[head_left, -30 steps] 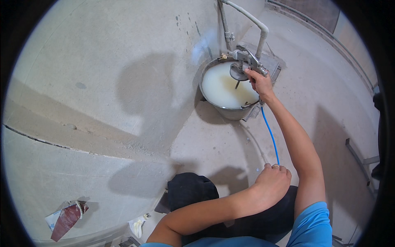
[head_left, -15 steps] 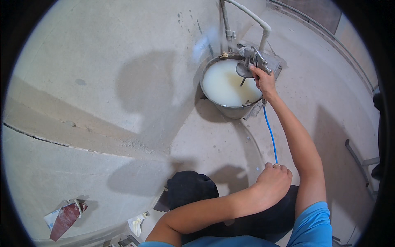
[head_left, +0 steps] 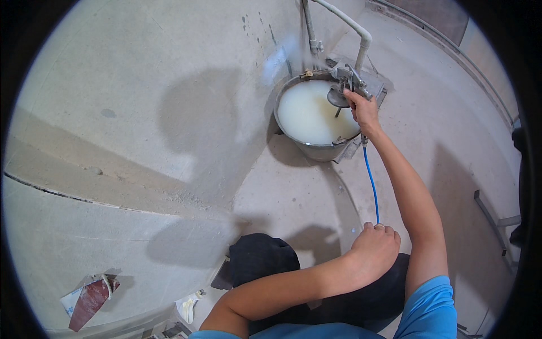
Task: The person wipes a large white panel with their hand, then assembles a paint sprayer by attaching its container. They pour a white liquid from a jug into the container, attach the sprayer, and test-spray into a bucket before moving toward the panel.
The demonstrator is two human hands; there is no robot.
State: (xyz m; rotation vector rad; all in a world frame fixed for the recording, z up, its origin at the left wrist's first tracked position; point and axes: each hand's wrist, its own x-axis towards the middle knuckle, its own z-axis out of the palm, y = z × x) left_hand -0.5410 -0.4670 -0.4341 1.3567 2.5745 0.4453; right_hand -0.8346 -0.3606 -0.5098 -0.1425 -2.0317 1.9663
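My right hand (head_left: pixel 366 114), fingers wrapped round the handle, holds a metal spray gun (head_left: pixel 351 79) over the far right part of a round bucket (head_left: pixel 319 151). A round lid (head_left: pixel 337 97) sits under the gun, and a short thin tube points down from it toward the liquid; I cannot tell whether its tip touches. Cloudy whitish liquid (head_left: pixel 310 113) fills much of the bucket. From the gun's handle a blue air hose (head_left: pixel 371 178) runs down to my left hand (head_left: pixel 377 251), which is closed around it above my dark-trousered leg.
Pale pipes (head_left: pixel 361 39) stand behind the bucket. A bare grey wall (head_left: pixel 141 85) rises on the left. A reddish-brown piece with a pale loop (head_left: pixel 90 302) lies lower left, near a white cloth-like thing (head_left: pixel 188 308). At right is a metal bar frame (head_left: pixel 491 223).
The spray gun, with its lid and tube, has shifted slightly to the right over the bucket. My left hand keeps its place on the hose.
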